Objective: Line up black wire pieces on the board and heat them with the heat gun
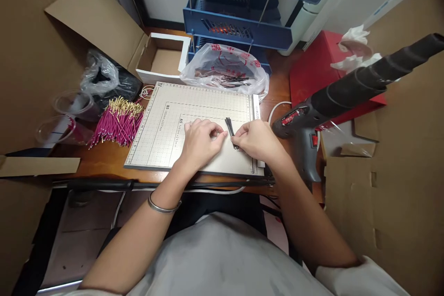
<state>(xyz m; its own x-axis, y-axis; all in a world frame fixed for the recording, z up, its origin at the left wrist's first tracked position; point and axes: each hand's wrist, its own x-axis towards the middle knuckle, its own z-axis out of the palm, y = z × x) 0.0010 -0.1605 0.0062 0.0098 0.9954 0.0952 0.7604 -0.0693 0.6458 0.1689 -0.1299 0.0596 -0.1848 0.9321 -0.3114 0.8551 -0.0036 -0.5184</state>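
Observation:
A small bundle of thin black wires (229, 126) with shiny ends lies on a cream paper-trimmer board (157, 143) printed with a grid. The thumb and fingers of my right hand (257, 141) close on the bundle's side, covering part of it. Just left of the wires, my left hand (203, 142) has its thumb and forefinger tips pressed together. Whether something tiny sits in that pinch is too small to make out. A big pile of magenta wires (116, 127) with gold-coloured ends rests beside the board's left edge.
Behind the board sits a plastic bag (208, 65) with dark wires inside. A grey heat gun (301, 120) stands on the right, before a red box (308, 64). Clear cups (57, 130), an open white box (159, 75) and blue shelves (236, 32) surround the board.

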